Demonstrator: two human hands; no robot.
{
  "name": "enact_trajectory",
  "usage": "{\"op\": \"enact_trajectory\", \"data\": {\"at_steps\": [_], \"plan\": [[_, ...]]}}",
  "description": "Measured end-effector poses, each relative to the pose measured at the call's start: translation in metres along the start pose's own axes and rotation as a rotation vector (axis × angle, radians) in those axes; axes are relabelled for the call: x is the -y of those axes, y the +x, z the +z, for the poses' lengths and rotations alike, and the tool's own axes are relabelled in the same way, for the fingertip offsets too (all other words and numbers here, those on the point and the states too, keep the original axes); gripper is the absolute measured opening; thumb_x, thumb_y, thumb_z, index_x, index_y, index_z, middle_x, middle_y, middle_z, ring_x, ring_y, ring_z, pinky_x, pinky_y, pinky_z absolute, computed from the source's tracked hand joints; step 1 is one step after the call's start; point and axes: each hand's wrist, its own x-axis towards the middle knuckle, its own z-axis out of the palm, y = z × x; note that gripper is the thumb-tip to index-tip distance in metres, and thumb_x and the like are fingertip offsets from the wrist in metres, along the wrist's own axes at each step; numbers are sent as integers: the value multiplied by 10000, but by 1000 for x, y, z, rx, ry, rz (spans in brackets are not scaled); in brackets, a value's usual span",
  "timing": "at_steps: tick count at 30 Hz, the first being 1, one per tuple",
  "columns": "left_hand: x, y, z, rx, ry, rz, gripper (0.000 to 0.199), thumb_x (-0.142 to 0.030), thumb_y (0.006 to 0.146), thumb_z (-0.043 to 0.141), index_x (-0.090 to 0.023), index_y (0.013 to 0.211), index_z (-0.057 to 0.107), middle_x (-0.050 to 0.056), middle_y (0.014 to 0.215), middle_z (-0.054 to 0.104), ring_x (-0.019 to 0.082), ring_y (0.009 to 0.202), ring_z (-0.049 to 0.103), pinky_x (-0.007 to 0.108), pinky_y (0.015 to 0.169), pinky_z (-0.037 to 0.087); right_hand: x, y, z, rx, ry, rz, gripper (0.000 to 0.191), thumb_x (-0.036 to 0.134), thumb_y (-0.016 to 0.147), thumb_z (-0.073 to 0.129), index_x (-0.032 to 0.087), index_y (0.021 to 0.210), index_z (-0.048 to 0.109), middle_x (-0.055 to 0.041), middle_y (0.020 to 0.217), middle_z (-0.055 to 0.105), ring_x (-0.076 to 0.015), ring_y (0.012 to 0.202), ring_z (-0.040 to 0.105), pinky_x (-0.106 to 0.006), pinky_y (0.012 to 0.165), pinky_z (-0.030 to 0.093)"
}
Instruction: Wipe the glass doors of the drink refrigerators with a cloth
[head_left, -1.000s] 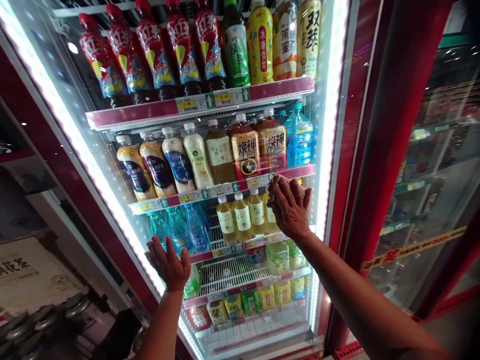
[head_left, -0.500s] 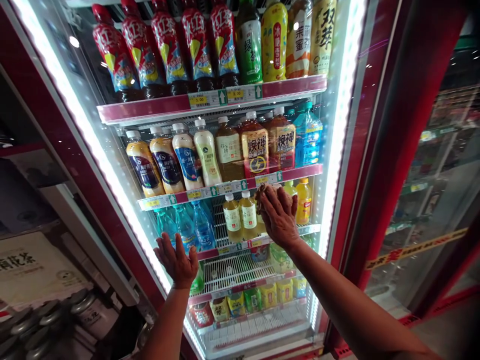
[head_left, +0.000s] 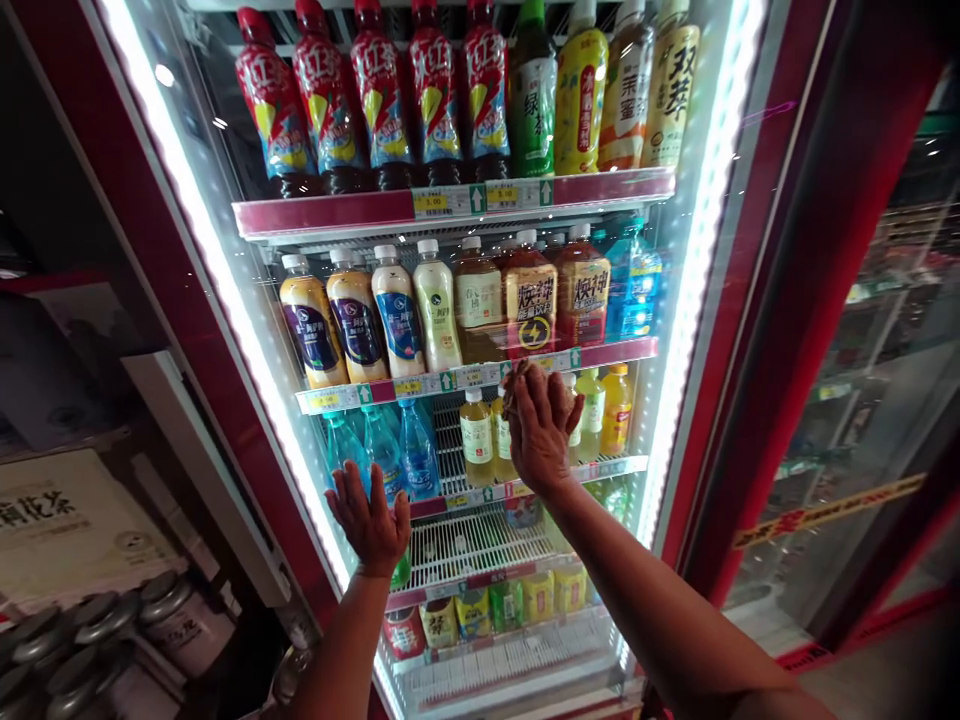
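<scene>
A lit drinks fridge (head_left: 457, 212) stands before me with its glass door closed. My right hand (head_left: 543, 435) lies flat against the glass over the middle shelves, fingers pointing up. It presses a crumpled brown cloth (head_left: 511, 390), which shows at its fingertips and is mostly hidden beneath them. My left hand (head_left: 371, 525) is open with its fingers stretched, its palm toward the glass at the lower left, holding nothing. Behind the glass near it stand blue bottles (head_left: 418, 450). Bottles of pale yellow drink (head_left: 476, 437) stand behind the glass beside my right hand.
Red-capped bottles (head_left: 382, 90) line the top shelf inside. Beneath are a row of mixed bottles (head_left: 391, 310) and lower wire racks (head_left: 480, 545). Grey-lidded canisters (head_left: 176, 620) and a printed box (head_left: 67, 525) stand at the left. Another glass door (head_left: 832, 450) is at the right.
My right hand and the cloth have shifted left across the glass. The view has turned slightly, so the shelves sit further right. My left hand stays near the lower left of the glass.
</scene>
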Motion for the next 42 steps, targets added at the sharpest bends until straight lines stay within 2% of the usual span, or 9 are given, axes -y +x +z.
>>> {"op": "enact_trajectory", "data": {"at_steps": [4, 10, 14, 18, 23, 26, 33, 38, 42], "plan": [[3, -3, -1, 29, -46, -12, 759, -322, 974, 573, -239, 1643, 224, 159, 1722, 139, 358, 1595, 112, 634, 1261, 118, -22, 4, -8, 24, -33, -107, 763, 277, 1009, 477, 423, 1646, 82, 26, 1679, 345, -233, 1594, 175, -554, 1294, 52], [4, -3, -2, 24, -80, -6, 757, -299, 968, 586, -237, 1639, 240, 143, 1724, 132, 344, 1599, 98, 611, 1272, 90, -17, 28, -3, -126, -16, 151, 662, 280, 1036, 374, 313, 1659, 152, -80, 1686, 323, -297, 1597, 153, -663, 1253, 75], [4, -2, -4, 29, -77, 17, 776, -286, 961, 588, -241, 1642, 220, 120, 1731, 111, 335, 1601, 95, 614, 1273, 100, 13, 7, -1, 35, 32, -121, 660, 273, 1024, 460, 396, 1629, 228, 3, 1627, 443, -237, 1593, 182, -588, 1286, 18], [6, -4, -4, 26, -95, 15, 780, -293, 954, 600, -270, 1639, 228, 118, 1726, 145, 343, 1596, 123, 641, 1263, 124, -1, -16, -8, 144, 52, -308, 594, 233, 1010, 495, 433, 1558, 386, 52, 1551, 543, -200, 1571, 252, -532, 1300, 41], [10, -8, -3, 41, -105, 36, 783, -285, 949, 606, -269, 1638, 235, 125, 1722, 159, 347, 1593, 140, 631, 1267, 121, -24, 2, 0, -71, -21, -62, 627, 251, 1019, 447, 367, 1616, 293, -48, 1617, 457, -257, 1581, 222, -595, 1266, 135], [10, -7, -3, 25, -105, 35, 766, -286, 954, 598, -264, 1634, 248, 121, 1720, 169, 341, 1594, 140, 624, 1269, 116, 3, 16, 6, -117, -34, 25, 650, 251, 1025, 401, 355, 1641, 221, -60, 1644, 409, -278, 1587, 199, -636, 1251, 135], [12, -3, -6, 20, -128, 88, 786, -256, 937, 613, -230, 1633, 249, 111, 1724, 139, 323, 1600, 107, 572, 1289, 79, 52, -18, -5, 183, 69, -359, 621, 242, 1013, 483, 403, 1593, 328, 52, 1555, 538, -188, 1574, 243, -511, 1309, 5], [21, -9, -12, 94, -153, 110, 810, -242, 931, 633, -254, 1635, 235, 94, 1721, 151, 301, 1600, 113, 540, 1300, 85, 31, -12, 2, 4, 34, -155, 724, 236, 1002, 523, 405, 1632, 209, 3, 1612, 466, -239, 1571, 256, -553, 1287, 111], [25, -11, -18, 126, -172, 120, 811, -185, 925, 622, -228, 1636, 234, 94, 1721, 152, 286, 1602, 102, 485, 1307, 82, 53, 7, 16, -65, 29, 11, 720, 248, 1024, 455, 396, 1647, 124, -28, 1658, 385, -296, 1579, 224, -638, 1256, 114]]}}
